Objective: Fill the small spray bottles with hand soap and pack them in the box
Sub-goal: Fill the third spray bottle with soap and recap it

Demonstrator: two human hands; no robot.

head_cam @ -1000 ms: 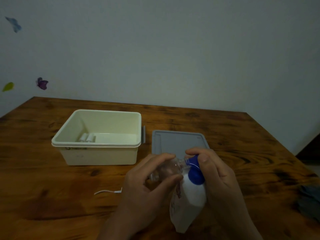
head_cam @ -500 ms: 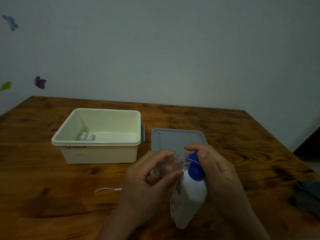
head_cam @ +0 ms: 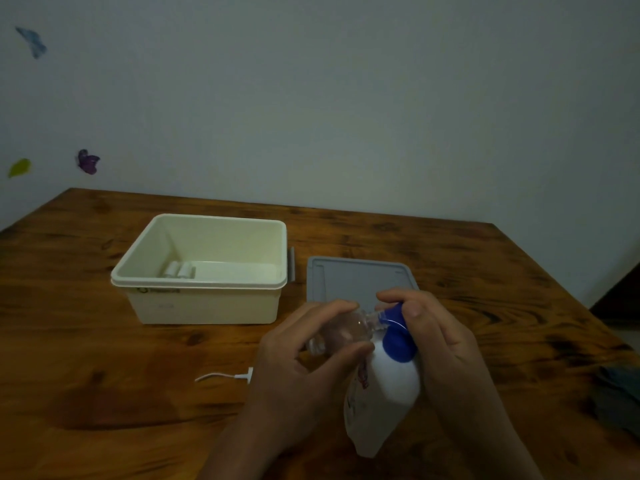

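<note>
Hands: while your left hand (head_cam: 304,358) grips the small clear spray bottle (head_cam: 341,332), your right hand (head_cam: 440,337) clasps the soap bottle (head_cam: 384,393).
Place: near right of the box (head_cam: 204,271), above the surface (head_cam: 104,375).
Handling: light, probably slippery; hold its body, neck to nozzle.

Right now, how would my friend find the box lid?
Look at the wooden table, just right of the cream box. The lid lies flat there, beyond the two hands. It is the only grey, flat rectangle.
</note>
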